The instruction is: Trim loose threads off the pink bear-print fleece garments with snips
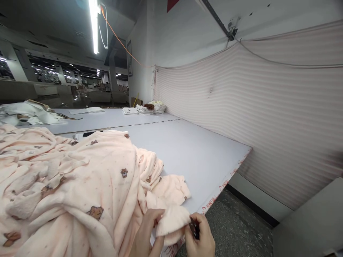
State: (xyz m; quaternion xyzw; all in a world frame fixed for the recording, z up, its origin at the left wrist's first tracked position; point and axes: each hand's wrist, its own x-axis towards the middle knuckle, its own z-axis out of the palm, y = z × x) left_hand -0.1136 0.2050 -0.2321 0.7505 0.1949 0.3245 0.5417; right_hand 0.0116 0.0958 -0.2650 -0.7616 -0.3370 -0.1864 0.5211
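Observation:
A pale pink fleece piece (pixel 173 223), its edge folded into a curved flap, lies between both hands by the table's front edge. My left hand (pixel 148 232) is closed on the left side of this piece, thumb above and fingers below. At the flap's right side is my right hand (pixel 202 239), closed, with a small black tool (pixel 194 228) in its grip. Fingers hide most of the tool, so its exact kind does not show. A large heap of pink fleece garments (pixel 107 164) with brown bear prints spreads to the left and joins the held piece.
The pale table (pixel 203 146) has a right edge bordered with red-printed tape. At the back stand stacks of folded white cloth (pixel 144 109); crumpled white material (pixel 32 112) lies back left. A striped cloth curtain (pixel 254 107) hangs along the right. Speckled floor (pixel 235 221) shows below.

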